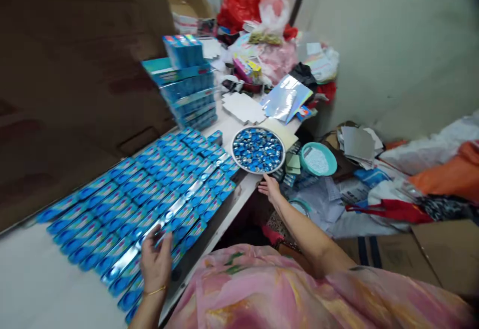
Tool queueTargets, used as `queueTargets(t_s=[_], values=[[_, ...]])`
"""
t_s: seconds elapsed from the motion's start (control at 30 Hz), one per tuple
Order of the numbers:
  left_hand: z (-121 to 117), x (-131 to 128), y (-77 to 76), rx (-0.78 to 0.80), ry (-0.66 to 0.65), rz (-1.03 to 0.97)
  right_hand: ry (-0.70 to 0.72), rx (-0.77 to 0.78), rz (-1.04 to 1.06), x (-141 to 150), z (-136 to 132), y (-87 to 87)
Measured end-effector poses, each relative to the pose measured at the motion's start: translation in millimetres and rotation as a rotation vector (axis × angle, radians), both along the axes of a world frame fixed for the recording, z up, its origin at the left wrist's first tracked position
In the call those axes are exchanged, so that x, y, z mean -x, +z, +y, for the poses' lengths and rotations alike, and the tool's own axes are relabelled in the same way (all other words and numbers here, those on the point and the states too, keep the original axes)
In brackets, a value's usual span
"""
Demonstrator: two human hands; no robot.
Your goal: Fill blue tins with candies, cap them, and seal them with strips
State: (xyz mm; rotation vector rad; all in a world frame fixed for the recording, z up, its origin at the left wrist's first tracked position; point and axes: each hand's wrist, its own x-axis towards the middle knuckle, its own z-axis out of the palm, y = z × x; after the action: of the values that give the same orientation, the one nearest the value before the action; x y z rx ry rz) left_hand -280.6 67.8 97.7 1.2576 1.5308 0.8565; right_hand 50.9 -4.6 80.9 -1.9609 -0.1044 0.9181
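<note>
The curled left hand [155, 264] is at the rows of flat blue boxes [157, 194], its hold too hidden to tell, and the open right hand [269, 187] is just beside the round silver tray [232, 150] of blue caps.

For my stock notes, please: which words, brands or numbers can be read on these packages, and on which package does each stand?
Blue boxes in rows on the table: printing too blurred to read.
Stacked blue cartons: printing too small and blurred to read.
Yellow and pink box in the pile: lettering too small to read.
No word, brand or number is readable.
</note>
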Motion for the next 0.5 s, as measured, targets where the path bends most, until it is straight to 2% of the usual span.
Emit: queueTargets(t_s=[0.07, 0.13, 0.23, 0.3, 0.4, 0.47, 0.5], values=[[5.9, -47.2, 7.3, -0.047, -0.173, 0.000, -0.115, -0.048, 0.116, -34.7, 9.9, -5.2], [11.0, -91.3, 10.7, -0.078, -0.297, 0.012, -0.204, -0.081, 0.239, -57.2, 24.2, -13.2], [17.0, -149.0, 11.8, -0.045, -0.414, 0.031, -0.284, -0.091, 0.326, -77.4, 38.9, -24.8], [20.0, -182.2, 12.6, -0.002, -0.465, 0.049, -0.327, -0.103, 0.368, -87.5, 34.7, -28.6], [24.1, -226.2, 15.3, 0.036, -0.506, 0.105, -0.374, -0.134, 0.424, -100.5, -4.3, -29.0], [27.0, -253.1, 16.2, 0.039, -0.535, 0.135, -0.390, -0.136, 0.438, -104.1, -51.9, -29.0], [28.4, -266.2, 15.4, 0.040, -0.559, 0.147, -0.350, -0.107, 0.388, -103.5, -80.1, -29.6]])
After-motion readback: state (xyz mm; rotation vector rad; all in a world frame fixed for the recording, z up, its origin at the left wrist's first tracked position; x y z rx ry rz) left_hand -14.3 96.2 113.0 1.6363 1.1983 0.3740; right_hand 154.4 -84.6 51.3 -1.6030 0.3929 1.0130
